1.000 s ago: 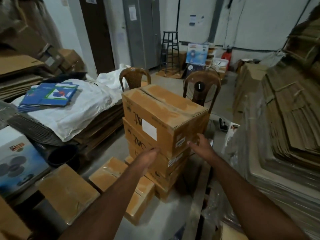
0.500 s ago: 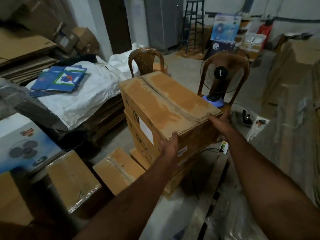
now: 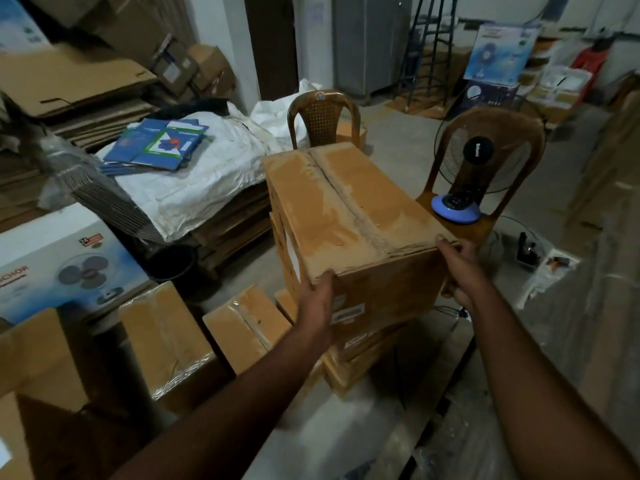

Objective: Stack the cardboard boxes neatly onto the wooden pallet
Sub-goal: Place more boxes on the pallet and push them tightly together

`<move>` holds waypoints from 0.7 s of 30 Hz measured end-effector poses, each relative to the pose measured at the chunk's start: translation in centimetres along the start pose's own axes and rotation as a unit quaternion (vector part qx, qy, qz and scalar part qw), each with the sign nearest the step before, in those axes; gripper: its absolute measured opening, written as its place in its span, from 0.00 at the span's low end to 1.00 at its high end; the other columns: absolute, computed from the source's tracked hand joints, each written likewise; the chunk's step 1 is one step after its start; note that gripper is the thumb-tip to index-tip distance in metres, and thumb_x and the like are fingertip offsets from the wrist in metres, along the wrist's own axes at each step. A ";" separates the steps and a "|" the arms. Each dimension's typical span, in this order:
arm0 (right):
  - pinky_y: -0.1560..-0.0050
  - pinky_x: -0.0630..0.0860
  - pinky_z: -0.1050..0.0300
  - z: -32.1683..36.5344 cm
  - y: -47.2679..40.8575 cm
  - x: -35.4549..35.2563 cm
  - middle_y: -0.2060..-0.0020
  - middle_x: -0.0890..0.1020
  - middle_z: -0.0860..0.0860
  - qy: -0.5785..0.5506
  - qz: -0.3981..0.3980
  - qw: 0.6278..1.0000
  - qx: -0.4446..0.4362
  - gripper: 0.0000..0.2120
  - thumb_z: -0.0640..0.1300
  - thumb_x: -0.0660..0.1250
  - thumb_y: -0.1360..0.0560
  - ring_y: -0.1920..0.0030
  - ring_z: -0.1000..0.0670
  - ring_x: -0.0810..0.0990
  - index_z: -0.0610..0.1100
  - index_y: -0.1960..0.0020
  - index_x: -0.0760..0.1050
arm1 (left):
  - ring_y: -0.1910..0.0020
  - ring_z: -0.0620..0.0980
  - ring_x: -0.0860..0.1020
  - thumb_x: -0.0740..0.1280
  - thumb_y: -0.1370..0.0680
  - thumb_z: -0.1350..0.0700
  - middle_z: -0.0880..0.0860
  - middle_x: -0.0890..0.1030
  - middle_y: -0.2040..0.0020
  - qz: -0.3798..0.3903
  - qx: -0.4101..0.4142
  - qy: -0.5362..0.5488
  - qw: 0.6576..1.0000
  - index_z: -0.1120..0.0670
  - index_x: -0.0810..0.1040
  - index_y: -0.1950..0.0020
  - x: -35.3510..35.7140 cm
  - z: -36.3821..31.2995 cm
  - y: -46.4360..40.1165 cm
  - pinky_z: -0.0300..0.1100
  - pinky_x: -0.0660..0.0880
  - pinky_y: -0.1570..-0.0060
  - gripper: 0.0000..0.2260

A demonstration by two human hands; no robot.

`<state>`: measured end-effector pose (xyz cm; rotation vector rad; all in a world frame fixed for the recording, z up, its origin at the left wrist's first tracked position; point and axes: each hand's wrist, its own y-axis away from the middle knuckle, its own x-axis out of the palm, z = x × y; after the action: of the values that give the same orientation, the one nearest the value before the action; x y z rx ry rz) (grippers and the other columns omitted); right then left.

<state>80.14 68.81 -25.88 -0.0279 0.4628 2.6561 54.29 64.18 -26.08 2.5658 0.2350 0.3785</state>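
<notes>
A taped brown cardboard box (image 3: pixel 346 209) tops a stack of similar boxes (image 3: pixel 360 355) in the middle of the view. My left hand (image 3: pixel 317 299) grips its near left corner, fingers wrapped over the front face. My right hand (image 3: pixel 457 268) holds the near right corner, thumb on the top edge. A wooden pallet plank (image 3: pixel 436 386) runs along the floor just right of the stack, mostly hidden by my arms. Two more sealed boxes, one (image 3: pixel 246 323) beside the stack and one (image 3: pixel 166 337) further left, lie on the floor.
A brown plastic chair (image 3: pixel 485 168) holding a table fan (image 3: pixel 478 157) stands right behind the stack; a second chair (image 3: pixel 322 119) stands further back. White fan cartons (image 3: pixel 59 258) and flattened cardboard piles (image 3: pixel 69 84) fill the left. Wrapped cardboard stacks (image 3: pixel 602 237) line the right.
Both hands went from reaching toward the stack to gripping the top box at its near corners. The view has moved closer and tilted down over the box.
</notes>
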 end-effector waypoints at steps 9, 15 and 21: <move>0.32 0.63 0.28 -3.7 4.3 5.0 0.23 0.62 0.48 -0.120 0.003 0.992 0.041 0.42 0.65 0.68 0.27 0.27 0.39 0.65 0.61 0.22 0.49 | 0.42 0.63 0.79 0.75 0.37 0.35 0.55 0.70 0.32 -0.154 0.016 0.026 0.988 0.39 0.57 0.24 -4.7 0.4 -0.9 0.63 0.80 0.48 0.46; 0.38 0.76 0.37 -3.1 6.7 7.3 0.37 0.77 0.49 -0.178 -0.062 0.981 0.038 0.30 0.53 0.74 0.27 0.37 0.42 0.77 0.53 0.29 0.66 | 0.49 0.61 0.84 0.69 0.21 0.43 0.54 0.83 0.43 -0.041 0.010 0.075 0.996 0.47 0.73 0.33 -5.5 -0.6 1.4 0.60 0.83 0.55 0.19; 0.32 0.70 0.43 -1.3 11.0 9.6 0.42 0.73 0.54 -0.083 -0.096 0.991 -0.034 0.33 0.56 0.70 0.26 0.35 0.46 0.72 0.51 0.25 0.64 | 0.48 0.63 0.82 0.67 0.19 0.49 0.59 0.83 0.46 -0.074 0.066 0.085 0.991 0.53 0.75 0.36 -8.6 -3.7 2.8 0.54 0.81 0.56 0.14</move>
<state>66.69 63.13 -24.57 0.1207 0.2988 2.4600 45.23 61.52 -23.44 2.6247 0.5247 0.5431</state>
